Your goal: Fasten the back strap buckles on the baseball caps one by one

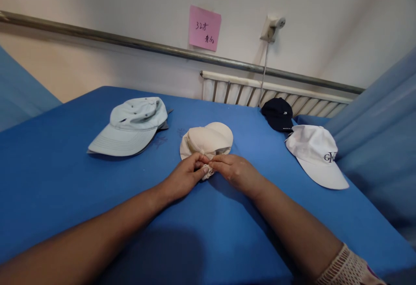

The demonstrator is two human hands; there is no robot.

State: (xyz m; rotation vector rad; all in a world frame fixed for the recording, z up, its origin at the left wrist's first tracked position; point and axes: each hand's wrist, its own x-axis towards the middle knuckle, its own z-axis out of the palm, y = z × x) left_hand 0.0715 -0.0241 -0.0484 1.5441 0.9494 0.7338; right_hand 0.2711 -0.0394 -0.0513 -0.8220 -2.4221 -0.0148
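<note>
Here, the left hand (186, 175) and right hand (239, 174) pinch the near edge of the beige cap (211, 139), directly ahead. A pale-blue cap (134, 122) lies left of the left hand; a white cap (313, 148) and, farther off, a black cap (276, 113) lie right of the right hand. The white cap bears a dark monogram; the pink note (204, 28) beyond reads "32" plus handwritten characters.

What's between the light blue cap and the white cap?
In the head view, the beige cap lies there, its near edge pinched by the left hand and right hand.
</note>
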